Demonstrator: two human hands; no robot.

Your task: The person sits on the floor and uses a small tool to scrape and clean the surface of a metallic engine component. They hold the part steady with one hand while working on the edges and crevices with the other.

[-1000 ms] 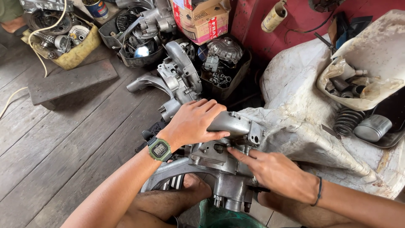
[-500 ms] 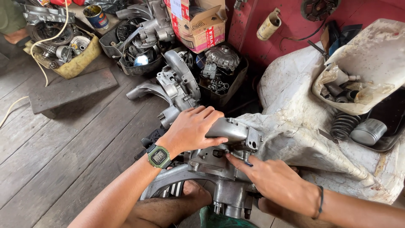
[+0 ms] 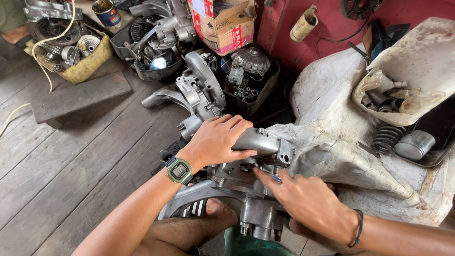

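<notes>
Both of your hands are on the grey metal engine casing (image 3: 251,175), which sits low in front of you, over your bare legs and above the wooden floor (image 3: 71,156). Your left hand (image 3: 218,137), with a green watch (image 3: 179,170) at the wrist, lies palm-down with its grip curled over the casing's rounded top part. Your right hand (image 3: 308,204) pinches a thin blue-handled tool (image 3: 275,178) against the casing just below; its grip is closed on that tool. Just right of the casing lies a dirty white cloth (image 3: 341,137).
</notes>
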